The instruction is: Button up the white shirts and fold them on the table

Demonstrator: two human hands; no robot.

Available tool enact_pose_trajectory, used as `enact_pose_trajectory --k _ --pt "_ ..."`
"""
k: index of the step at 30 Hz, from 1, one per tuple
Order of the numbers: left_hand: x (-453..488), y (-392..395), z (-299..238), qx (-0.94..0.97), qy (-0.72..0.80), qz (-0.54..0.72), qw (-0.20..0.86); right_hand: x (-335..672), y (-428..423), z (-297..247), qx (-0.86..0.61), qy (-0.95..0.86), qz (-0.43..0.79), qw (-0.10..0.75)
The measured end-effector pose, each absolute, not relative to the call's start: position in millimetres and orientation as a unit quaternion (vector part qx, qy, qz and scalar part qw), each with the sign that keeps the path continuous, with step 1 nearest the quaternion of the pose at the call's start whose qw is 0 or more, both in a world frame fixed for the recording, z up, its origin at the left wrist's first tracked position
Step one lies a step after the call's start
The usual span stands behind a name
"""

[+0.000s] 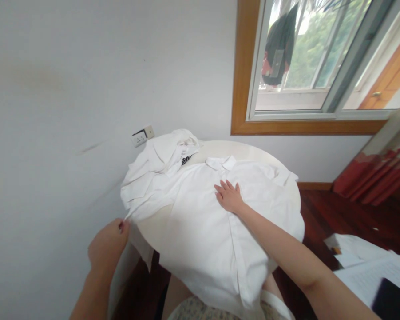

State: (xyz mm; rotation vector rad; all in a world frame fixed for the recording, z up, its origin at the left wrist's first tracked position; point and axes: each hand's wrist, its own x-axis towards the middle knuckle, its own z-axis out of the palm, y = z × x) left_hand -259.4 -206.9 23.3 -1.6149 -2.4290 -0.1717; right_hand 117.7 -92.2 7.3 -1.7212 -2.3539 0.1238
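Across the round white table (253,149) lay a white shirt (200,226), front up, hanging over the near edge. Crumpled white cloth (146,171) was heaped beyond the shirt's leftward sleeve (158,203). The left hand (109,243) pinched that sleeve's end; the right hand (229,198) rested palm down, spread open, on the shirt's front.

White shirt (200,231) spread on round table (249,150); right hand (229,198) flat on it, left hand (108,244) pinching sleeve (157,205).
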Motion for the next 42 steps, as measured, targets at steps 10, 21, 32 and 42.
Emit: enact_pose_trajectory --k 10,21,32,42 --pt "-180.9 -175.2 99.3 -0.653 -0.736 -0.037 0.173 118.4 -92.0 6.5 -0.585 -0.803 0.046 0.109" --pt "-41.4 -109.7 118.5 -0.845 -0.528 -0.084 0.018 119.5 -90.0 5.7 -0.578 -0.804 0.052 0.132" --pt "22.2 -50.2 92.4 -0.787 -0.559 -0.06 -0.254 150.8 -75.7 25.0 -0.585 -0.757 0.164 0.24" --pt "-68.0 -39.2 83.7 -0.798 -0.541 -0.255 -0.072 149.7 -84.5 33.3 -0.525 -0.814 0.124 0.214"
